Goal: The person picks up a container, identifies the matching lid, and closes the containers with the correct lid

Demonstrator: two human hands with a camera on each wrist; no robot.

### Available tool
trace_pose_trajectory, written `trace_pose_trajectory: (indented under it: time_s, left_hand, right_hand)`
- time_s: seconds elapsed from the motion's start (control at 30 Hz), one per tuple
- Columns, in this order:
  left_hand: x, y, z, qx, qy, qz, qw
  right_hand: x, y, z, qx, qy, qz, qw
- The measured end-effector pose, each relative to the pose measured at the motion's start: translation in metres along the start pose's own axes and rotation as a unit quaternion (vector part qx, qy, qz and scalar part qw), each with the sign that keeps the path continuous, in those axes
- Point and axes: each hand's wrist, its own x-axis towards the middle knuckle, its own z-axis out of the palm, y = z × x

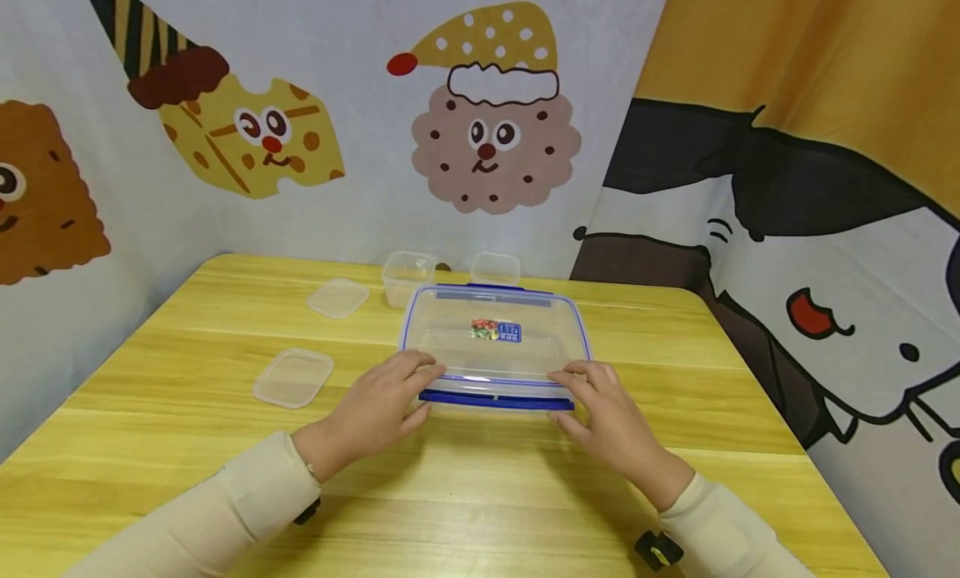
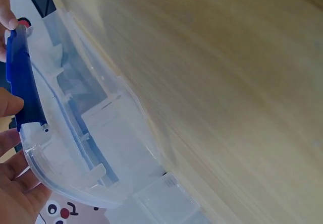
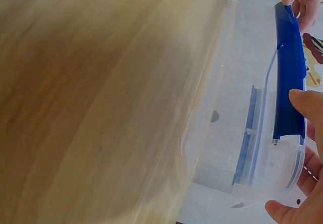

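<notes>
Clear box [image 1: 491,357] pinched at its blue flap [image 1: 457,396] – looks slip-prone to me

My worry is uneven thumb pressure: one end of the flap could go crooked, and too much force might strain the hinge. Smooth plastic could also skid away into the small tub [image 1: 408,282] just behind.

Grip check: left hand [image 1: 386,403] has its thumb on the flap and fingers over the lid [image 1: 450,328]; right hand [image 1: 607,411] does the same – both pinching that near edge. Can't tell if the flap's locked.

The box itself is mid-table [image 1: 480,495], wide and see-through, with rounded corners, blue trim round the top and a colourful sticker [image 1: 495,331] in the middle.
</notes>
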Motion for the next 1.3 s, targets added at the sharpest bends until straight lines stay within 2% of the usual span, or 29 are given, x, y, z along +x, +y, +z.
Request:
trace_pose_trajectory:
  time_s: [0.3,0.5,0.83,1.3]
  left_hand:
    - [0.0013,-0.0003,0.001,0.0,0.021,0.003,0.9998]
    - [0.0011,-0.0004,0.0005,0.001,0.022,0.001,0.9998]
    - [0.0018,-0.0012,0.0012,-0.017,0.047,0.002,0.9987]
    - [0.0052,-0.0028,0.0048,-0.027,0.076,0.006,0.9967]
  right_hand:
    - [0.001,0.0013,-0.0004,0.008,0.017,-0.014,0.9997]
    - [0.0016,0.0017,-0.0001,0.01,0.03,-0.026,0.9992]
    - [0.004,0.0026,0.0006,0.026,0.05,-0.042,0.9975]
    - [0.0071,0.002,0.0011,0.036,0.063,-0.028,0.9969]
